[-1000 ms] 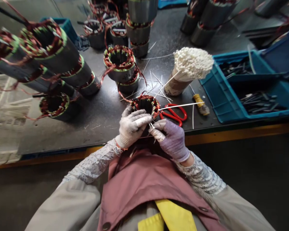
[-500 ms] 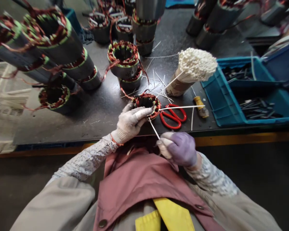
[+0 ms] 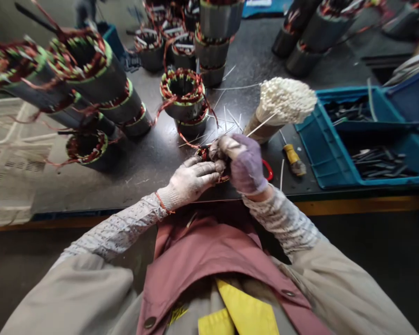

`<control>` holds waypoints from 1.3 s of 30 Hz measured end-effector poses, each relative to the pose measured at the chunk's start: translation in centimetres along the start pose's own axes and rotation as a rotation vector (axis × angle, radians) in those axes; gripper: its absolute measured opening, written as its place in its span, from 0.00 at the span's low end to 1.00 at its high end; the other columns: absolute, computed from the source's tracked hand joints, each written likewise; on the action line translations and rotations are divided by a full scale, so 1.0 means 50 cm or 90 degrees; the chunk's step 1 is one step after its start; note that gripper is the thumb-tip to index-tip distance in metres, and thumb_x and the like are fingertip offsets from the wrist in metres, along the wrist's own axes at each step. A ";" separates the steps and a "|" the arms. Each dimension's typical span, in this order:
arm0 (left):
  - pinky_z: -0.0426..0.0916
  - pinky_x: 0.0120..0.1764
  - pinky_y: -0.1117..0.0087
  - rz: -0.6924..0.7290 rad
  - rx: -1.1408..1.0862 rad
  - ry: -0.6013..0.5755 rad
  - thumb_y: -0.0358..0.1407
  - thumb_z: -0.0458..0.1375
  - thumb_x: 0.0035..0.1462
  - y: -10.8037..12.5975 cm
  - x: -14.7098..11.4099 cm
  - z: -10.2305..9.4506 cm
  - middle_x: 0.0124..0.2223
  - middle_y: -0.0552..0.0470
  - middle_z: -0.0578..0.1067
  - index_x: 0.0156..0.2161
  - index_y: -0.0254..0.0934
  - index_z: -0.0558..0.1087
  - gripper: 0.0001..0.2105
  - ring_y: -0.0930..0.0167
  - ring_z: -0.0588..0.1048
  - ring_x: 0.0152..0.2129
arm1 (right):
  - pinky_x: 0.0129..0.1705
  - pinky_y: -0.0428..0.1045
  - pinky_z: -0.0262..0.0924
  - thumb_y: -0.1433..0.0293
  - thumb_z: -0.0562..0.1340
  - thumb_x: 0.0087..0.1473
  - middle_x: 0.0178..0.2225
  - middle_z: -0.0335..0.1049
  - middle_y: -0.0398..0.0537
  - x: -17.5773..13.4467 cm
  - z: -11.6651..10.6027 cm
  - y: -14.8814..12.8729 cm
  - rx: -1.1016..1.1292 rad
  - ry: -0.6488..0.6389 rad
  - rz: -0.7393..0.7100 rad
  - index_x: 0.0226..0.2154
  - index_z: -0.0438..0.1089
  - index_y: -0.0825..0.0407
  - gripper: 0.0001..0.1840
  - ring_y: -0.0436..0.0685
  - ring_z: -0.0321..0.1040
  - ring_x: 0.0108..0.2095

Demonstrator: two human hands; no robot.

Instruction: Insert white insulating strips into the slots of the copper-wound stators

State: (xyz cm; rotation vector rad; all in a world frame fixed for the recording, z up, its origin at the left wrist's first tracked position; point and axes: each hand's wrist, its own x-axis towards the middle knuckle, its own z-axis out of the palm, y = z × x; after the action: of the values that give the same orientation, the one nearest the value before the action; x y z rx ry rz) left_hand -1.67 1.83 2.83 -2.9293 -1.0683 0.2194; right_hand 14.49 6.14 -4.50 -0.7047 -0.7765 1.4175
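My left hand [image 3: 192, 181], in a whitish glove, wraps round the near left side of a small motor stator [image 3: 203, 152] on the bench. Copper windings show at the stator's rim; my hands hide most of it. My right hand [image 3: 246, 163], in a purple and white glove, is closed over the stator's right side. Its fingertips meet those of the left hand, and what they pinch is hidden. Red-handled scissors [image 3: 268, 170] lie behind the right hand, mostly covered. Loose white cords [image 3: 226, 122] are scattered just beyond the stator.
A bundle of white cords [image 3: 288, 100] stands at right of centre. Beside it are a yellow-handled screwdriver [image 3: 293, 160] and a blue bin [image 3: 317, 160] with dark strips. Stacked stators [image 3: 106, 88] stand at left, two more [image 3: 183, 109] straight ahead. A white crate [image 3: 7, 163] sits far left.
My right hand has moved up and left from near the apron to the stator, where it had been pulling a white cord. It now covers the scissors. My left hand stays on the stator.
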 end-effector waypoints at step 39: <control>0.71 0.51 0.55 -0.079 0.064 -0.030 0.40 0.58 0.62 0.029 -0.035 -0.017 0.50 0.46 0.80 0.50 0.42 0.78 0.13 0.59 0.75 0.52 | 0.40 0.50 0.68 0.67 0.59 0.54 0.43 0.79 0.54 -0.203 -0.185 0.067 -0.796 -0.185 -0.115 0.53 0.71 0.55 0.23 0.60 0.77 0.40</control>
State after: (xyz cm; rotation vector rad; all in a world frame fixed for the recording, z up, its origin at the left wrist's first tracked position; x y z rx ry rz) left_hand -1.96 -0.35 3.80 -2.7707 -1.2027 0.3317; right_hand 20.09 -3.57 -13.08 -1.3137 -1.9433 0.7442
